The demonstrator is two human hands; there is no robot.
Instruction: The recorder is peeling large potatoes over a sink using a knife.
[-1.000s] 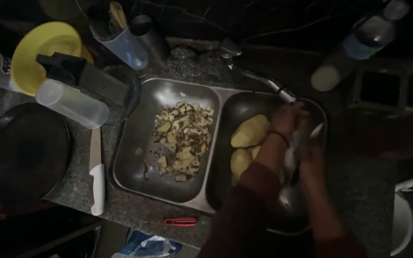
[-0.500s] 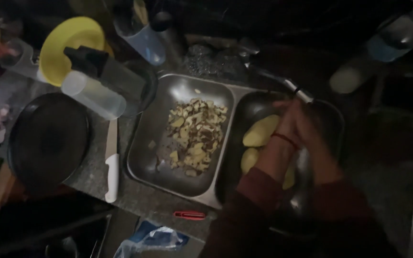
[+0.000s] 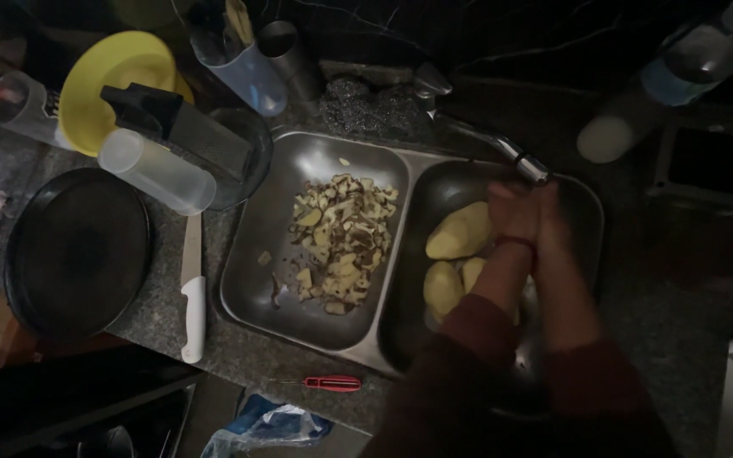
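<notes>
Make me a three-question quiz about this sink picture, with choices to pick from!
1. Where does the heap of potato peelings lie?
A. in the left basin of the sink
B. on the round black pan
C. on the yellow plate

2. What colour is the handle of the knife on the counter?
A. red
B. white
C. blue

3. How are the left hand and right hand placed?
A. far apart on the counter
B. pressed together under the tap, over the right basin
C. resting on the peelings

Answers:
1. A, the peelings sit in the left basin, beside the peeled potatoes in the right one.
2. B, the handle is plainly white against the dark counter.
3. B, both hands meet just below the tap spout.
</notes>
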